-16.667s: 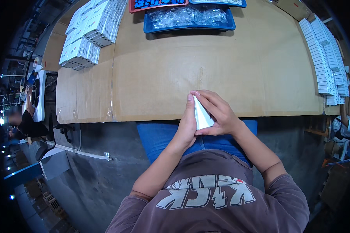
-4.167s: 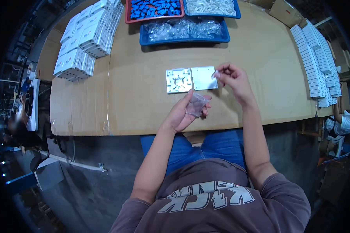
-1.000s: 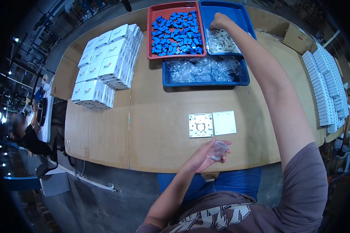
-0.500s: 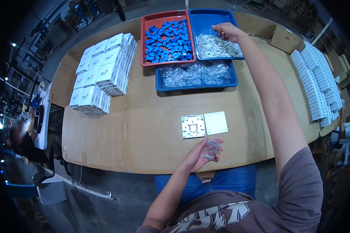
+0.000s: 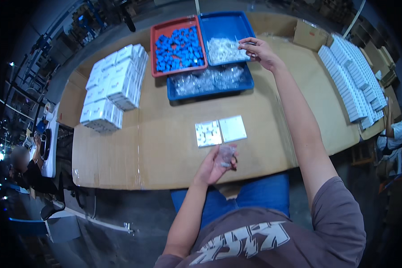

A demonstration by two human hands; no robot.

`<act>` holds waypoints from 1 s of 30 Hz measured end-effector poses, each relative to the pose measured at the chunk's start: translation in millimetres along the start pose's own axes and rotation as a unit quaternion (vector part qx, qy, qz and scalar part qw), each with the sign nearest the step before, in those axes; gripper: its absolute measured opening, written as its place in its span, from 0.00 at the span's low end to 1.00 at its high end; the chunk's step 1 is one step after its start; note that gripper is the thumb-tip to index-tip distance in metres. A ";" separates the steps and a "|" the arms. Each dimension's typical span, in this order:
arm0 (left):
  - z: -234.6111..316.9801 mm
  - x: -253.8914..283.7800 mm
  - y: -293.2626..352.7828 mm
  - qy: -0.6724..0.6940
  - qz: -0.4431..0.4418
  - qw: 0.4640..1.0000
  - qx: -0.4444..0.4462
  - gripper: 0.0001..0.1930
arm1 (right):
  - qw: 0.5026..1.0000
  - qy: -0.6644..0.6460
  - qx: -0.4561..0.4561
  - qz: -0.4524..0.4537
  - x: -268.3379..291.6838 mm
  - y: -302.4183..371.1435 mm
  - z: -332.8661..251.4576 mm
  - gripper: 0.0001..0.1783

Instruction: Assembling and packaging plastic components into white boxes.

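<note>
My left hand (image 5: 211,167), palm up near the table's front edge, holds a small clear plastic bag (image 5: 227,154) with something small and pale in its bottom. At the far side, my right hand (image 5: 260,51) is above the right edge of the upper blue tray (image 5: 225,27), its thumb and fingertips pinched together. What they hold is too small and blurred to make out. That tray carries a heap of small whitish pieces (image 5: 223,50). Just beyond my left hand lie a white square frame (image 5: 207,133) with cut-out details and a plain white square plate (image 5: 233,128), side by side.
A red tray (image 5: 155,68) of blue parts adjoins the upper blue tray. A lower blue tray (image 5: 210,93) holds clear bags. Stacked white boxes (image 5: 114,85) stand left; rows of white pieces (image 5: 350,80) stand right. Other people are beyond both table ends.
My right hand has shifted from over the whitish heap toward the tray's right edge and nearer to me. The left hand still holds the bag. The whole view has shifted somewhat.
</note>
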State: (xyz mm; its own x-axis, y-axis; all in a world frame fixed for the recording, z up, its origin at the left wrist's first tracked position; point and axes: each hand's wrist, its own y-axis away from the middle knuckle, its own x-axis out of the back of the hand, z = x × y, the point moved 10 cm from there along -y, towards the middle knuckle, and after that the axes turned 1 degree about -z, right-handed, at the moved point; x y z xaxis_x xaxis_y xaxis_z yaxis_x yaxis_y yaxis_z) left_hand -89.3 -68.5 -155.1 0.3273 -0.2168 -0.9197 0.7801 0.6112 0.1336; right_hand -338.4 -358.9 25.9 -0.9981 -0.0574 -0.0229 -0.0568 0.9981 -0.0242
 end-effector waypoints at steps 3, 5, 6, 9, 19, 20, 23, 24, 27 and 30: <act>3.2 7.0 2.6 -0.021 0.019 1.000 -0.007 0.34 | 0.975 0.209 0.051 0.047 -23.6 54.0 25.2 0.09; 5.7 4.0 0.3 -0.014 0.022 1.000 -0.004 0.35 | 0.982 0.182 0.045 0.036 -48.2 99.1 52.7 0.09; 7.5 3.5 -1.5 -0.006 0.030 1.000 -0.006 0.35 | 0.985 0.158 0.054 0.034 -59.4 120.1 59.1 0.09; 6.7 -1.8 -3.8 -0.012 0.028 1.000 0.002 0.35 | 0.996 0.083 -0.009 0.018 -90.3 180.0 81.9 0.09; 5.0 -1.3 0.9 -0.025 0.021 0.999 -0.013 0.31 | 0.969 0.170 -0.044 -0.176 -155.1 225.2 73.0 0.05; 5.2 -2.7 1.1 -0.033 0.024 0.999 -0.013 0.30 | 0.968 0.170 -0.045 -0.179 -156.0 224.3 73.9 0.05; 6.1 -4.0 0.2 -0.051 0.020 0.998 -0.014 0.27 | 0.946 0.211 0.079 -0.232 -172.1 223.2 52.0 0.04; 6.8 -4.0 1.0 -0.050 0.022 0.998 -0.015 0.27 | 0.942 0.208 0.048 -0.258 -177.7 222.6 56.5 0.05; 9.1 -1.1 2.6 -0.073 0.029 0.997 -0.021 0.25 | 0.931 0.202 -0.019 -0.303 -189.7 224.8 63.2 0.07; 7.0 6.2 2.6 -0.087 0.034 0.996 -0.014 0.24 | 0.914 0.219 -0.060 -0.337 -197.8 228.3 68.3 0.06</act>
State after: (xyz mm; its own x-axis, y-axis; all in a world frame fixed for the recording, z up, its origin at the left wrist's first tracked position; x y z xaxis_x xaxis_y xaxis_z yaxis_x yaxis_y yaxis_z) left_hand -81.5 -73.6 -157.8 0.4686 -0.3016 -0.8303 0.7390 0.6489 0.1813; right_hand -152.4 -121.3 -43.3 -0.6490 -0.6710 0.3586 -0.6374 0.7369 0.2252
